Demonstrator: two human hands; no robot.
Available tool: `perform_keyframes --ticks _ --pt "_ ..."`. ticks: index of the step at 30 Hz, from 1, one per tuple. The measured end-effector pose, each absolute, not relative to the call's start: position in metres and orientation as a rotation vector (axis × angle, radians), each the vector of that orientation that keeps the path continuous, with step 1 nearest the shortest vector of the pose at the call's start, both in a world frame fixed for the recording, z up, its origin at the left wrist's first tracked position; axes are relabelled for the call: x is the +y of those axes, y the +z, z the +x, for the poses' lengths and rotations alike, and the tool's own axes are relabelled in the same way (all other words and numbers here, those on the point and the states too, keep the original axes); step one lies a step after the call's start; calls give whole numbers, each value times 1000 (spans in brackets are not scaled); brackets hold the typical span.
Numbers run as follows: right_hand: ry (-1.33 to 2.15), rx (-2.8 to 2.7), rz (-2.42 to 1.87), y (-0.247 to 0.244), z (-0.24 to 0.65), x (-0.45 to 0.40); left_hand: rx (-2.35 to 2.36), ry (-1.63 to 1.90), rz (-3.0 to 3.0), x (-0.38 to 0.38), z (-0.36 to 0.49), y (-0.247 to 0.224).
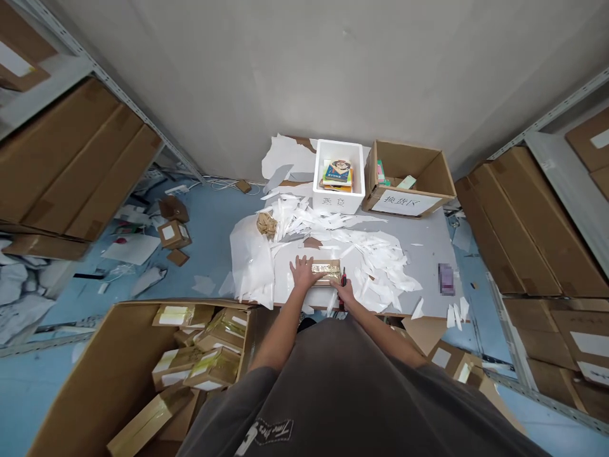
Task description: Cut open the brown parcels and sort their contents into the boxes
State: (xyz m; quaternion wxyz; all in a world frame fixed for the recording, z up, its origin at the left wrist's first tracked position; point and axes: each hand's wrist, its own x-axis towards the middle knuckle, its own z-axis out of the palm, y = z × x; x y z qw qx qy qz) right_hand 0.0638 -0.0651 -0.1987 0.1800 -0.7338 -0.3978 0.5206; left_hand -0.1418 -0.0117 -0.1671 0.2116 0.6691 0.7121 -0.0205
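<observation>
In the head view, the small taped box (327,270) lies flat on the table (431,244), just before the person. The left hand (302,274) is spread wide over its left end. The right hand (345,292) is closed around a red-and-black tool (343,278) (it looks like a cutter, but I cannot tell if a blade is out) at the right end of the box.

To do this well, I think the left hand should press firmly, with its thumb away from the tool's path. The right hand should make short, shallow strokes along the tape, so the contents are not scratched. The loose paper strips (383,254) could make the box slide, so bare table under it is better.

As for containers, the white bin (323,204) holds a stack of books (339,170). The labelled carton (450,185) beside it has a few small items near its left side. At the person's left, the large carton (90,374) contains several taped parcels (214,368), lying at different angles.
</observation>
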Motion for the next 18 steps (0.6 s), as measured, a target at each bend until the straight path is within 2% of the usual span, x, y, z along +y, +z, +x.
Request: perform_keyframes --ticks 4,7,11,15,18 --pt "1200 -1186 -2178 -198 32 -28 2057 -7 1813 -36 -167 -159" --pt "1120 -1336 -2253 -187 19 25 2117 19 1756 -66 -159 -157" --pt "1099 -1436 -2210 -176 6 74 1967 -38 1804 -92 -129 -156" --pt "1096 -1377 -2116 -178 22 67 1868 41 1977 -79 -133 -154" --pt "1211 -1270 -2126 -190 49 25 1435 -41 2263 -56 -158 -153"
